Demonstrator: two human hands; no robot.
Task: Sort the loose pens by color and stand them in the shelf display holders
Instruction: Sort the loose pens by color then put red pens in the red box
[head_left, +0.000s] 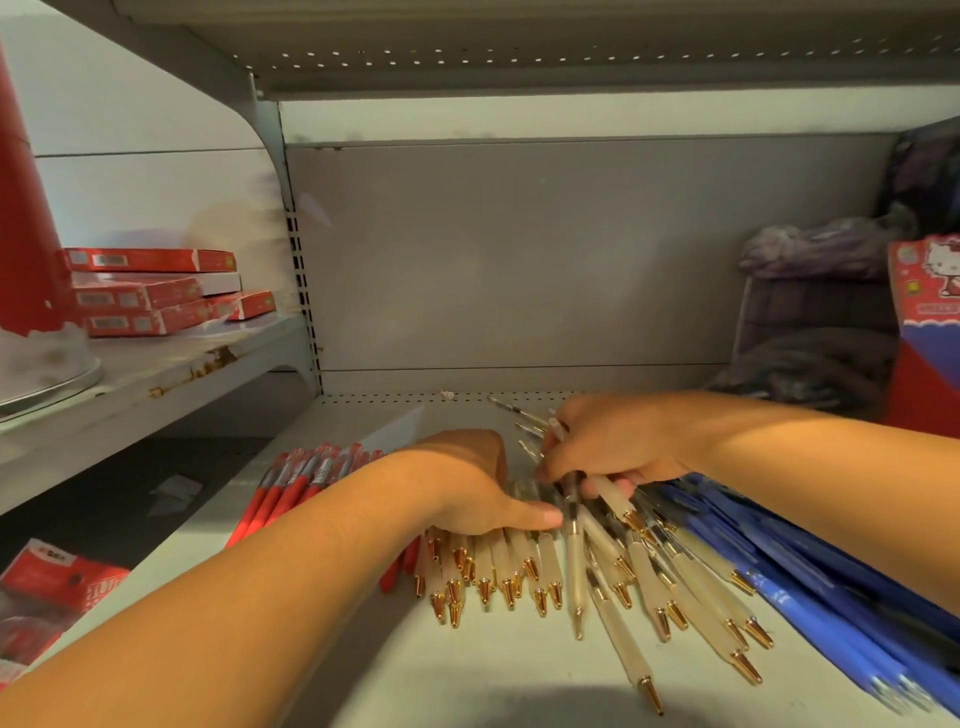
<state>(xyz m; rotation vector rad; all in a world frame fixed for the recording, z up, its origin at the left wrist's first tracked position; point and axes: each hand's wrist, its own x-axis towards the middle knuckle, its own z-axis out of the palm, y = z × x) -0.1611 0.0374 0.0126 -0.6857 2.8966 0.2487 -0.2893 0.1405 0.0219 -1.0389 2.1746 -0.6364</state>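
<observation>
Several cream pens (501, 564) could be rolled among the red pens (280, 493) or blue pens (810, 582) if the fan is nudged while one is drawn out. One is pinched in the curled fingers of the right hand (618, 441); the left hand (467, 483) is laid over the row, its hold not discernible. Slim barrels, gold tips, fanned on the shelf (493, 667) between both colours.

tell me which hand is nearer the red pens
Left. The left hand rests on the cream pens beside the red pens; the right hand grips cream pens farther right, by the blue pens.
</observation>
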